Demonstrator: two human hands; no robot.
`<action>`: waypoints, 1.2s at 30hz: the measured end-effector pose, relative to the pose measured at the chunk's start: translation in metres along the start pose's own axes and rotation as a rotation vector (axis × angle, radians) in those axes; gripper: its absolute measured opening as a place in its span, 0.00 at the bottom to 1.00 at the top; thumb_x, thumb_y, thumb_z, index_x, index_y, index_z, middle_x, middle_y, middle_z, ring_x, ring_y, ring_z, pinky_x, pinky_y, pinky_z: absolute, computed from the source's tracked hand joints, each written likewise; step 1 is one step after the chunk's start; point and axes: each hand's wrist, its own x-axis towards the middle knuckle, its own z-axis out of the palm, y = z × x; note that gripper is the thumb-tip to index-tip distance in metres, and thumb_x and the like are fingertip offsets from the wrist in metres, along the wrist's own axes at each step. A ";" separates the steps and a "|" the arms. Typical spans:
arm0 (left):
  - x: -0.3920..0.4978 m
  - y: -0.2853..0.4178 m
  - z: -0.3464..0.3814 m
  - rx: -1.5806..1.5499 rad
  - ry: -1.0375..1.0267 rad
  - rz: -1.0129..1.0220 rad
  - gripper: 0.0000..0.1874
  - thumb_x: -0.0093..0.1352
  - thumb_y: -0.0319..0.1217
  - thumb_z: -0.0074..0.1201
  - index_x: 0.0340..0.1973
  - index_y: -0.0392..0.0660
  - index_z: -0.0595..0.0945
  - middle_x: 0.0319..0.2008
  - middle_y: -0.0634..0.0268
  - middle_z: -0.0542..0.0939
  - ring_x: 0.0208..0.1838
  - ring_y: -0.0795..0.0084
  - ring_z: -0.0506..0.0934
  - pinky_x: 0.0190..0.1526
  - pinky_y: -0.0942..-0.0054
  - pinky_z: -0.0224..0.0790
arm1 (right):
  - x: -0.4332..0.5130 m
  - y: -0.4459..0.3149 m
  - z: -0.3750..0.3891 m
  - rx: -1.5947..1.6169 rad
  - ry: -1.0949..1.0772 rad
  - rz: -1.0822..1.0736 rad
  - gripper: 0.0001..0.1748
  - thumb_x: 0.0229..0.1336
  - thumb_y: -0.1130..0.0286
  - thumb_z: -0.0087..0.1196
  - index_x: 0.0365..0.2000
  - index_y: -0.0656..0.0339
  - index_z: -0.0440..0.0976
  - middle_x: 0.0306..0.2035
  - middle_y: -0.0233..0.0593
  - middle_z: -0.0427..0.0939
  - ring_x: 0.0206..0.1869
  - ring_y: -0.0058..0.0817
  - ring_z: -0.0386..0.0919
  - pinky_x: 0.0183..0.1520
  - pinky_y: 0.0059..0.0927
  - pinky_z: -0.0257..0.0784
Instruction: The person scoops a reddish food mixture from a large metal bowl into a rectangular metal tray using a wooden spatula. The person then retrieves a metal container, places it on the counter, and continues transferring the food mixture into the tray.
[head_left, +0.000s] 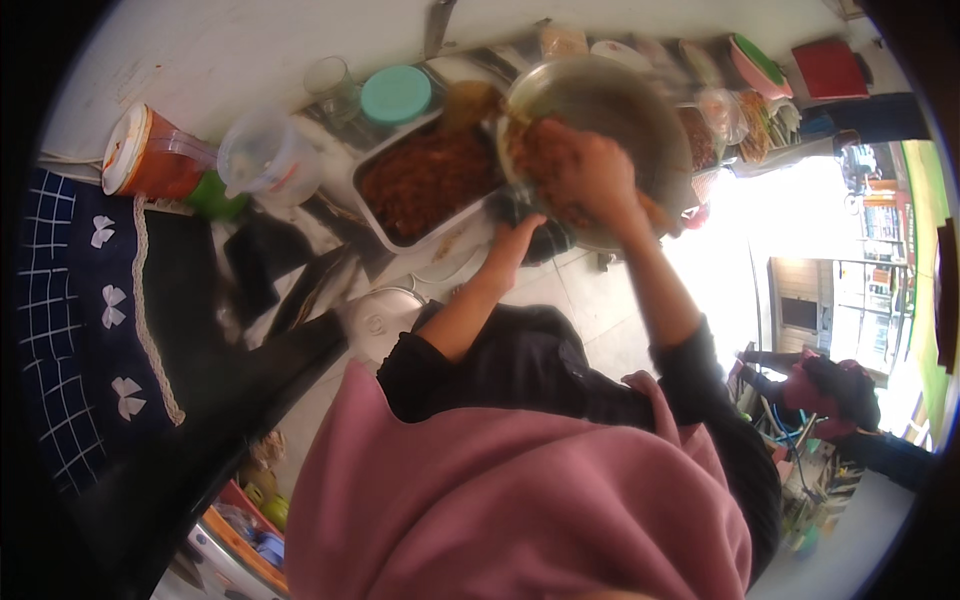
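Note:
My left hand (516, 238) grips a dark plaid cloth (551, 241) at the near rim of a large metal wok (652, 142). The wok is tilted toward a rectangular metal tray (442, 236). Reddish-brown food (439, 176) fills much of the tray, and more of it lies in the wok's left side. Inside the wok, my right hand (589, 169) is blurred, with its fingers curled. It seems to hold a brown spatula (472, 103), probably wooden, whose blurred head is over the tray's far corner. The fingers partly hide its handle.
Left of the tray stand a clear plastic jug (270, 161), a tub with orange-red contents (154, 154) and a black phone-like object (251, 274). Behind are a teal lid (396, 94) and a glass (330, 82). Bagged foods (724, 116) line the right; another person (825, 394) bends beyond.

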 end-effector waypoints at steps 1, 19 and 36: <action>-0.007 0.005 0.001 0.024 0.009 -0.032 0.22 0.63 0.44 0.58 0.47 0.43 0.76 0.34 0.64 0.81 0.33 0.73 0.80 0.29 0.71 0.72 | 0.008 0.012 -0.009 -0.065 -0.024 0.025 0.18 0.57 0.64 0.52 0.49 0.36 0.79 0.42 0.42 0.81 0.42 0.44 0.80 0.42 0.41 0.75; 0.021 -0.021 0.006 0.152 0.257 0.164 0.22 0.62 0.35 0.55 0.45 0.30 0.77 0.38 0.53 0.81 0.38 0.62 0.79 0.42 0.64 0.71 | 0.060 0.148 -0.004 0.130 -0.601 0.315 0.16 0.60 0.66 0.51 0.47 0.45 0.82 0.19 0.35 0.76 0.18 0.23 0.72 0.20 0.27 0.68; 0.004 -0.009 0.013 0.001 0.187 0.059 0.22 0.64 0.35 0.55 0.50 0.35 0.72 0.37 0.55 0.77 0.32 0.66 0.79 0.15 0.69 0.69 | 0.005 -0.009 -0.001 -0.086 -0.227 -0.077 0.22 0.50 0.70 0.51 0.48 0.46 0.79 0.36 0.44 0.82 0.39 0.39 0.82 0.42 0.38 0.77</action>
